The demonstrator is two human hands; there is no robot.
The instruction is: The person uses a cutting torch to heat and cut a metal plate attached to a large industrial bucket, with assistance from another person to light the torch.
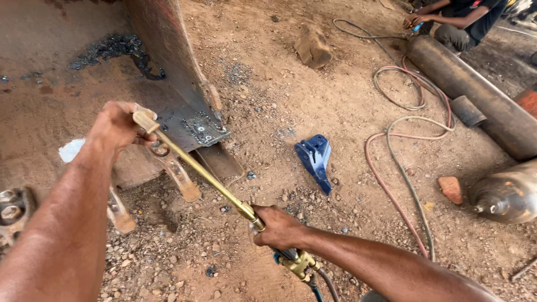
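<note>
A long brass cutting torch (207,176) runs diagonally across the middle of the head view. My left hand (117,127) grips its upper tip end, close to a rusty steel structure (168,50) with a bolted plate (205,128). My right hand (277,226) is closed around the torch's handle near the brass valve block (299,262), where dark hoses leave the bottom of the frame.
Gravelly dirt ground (268,100) all around. A blue metal bracket (316,159) lies right of the torch. Red and green hoses (400,162) coil toward gas cylinders (475,92) at the right. A stone (312,47) sits farther back. Another person (456,19) crouches at top right.
</note>
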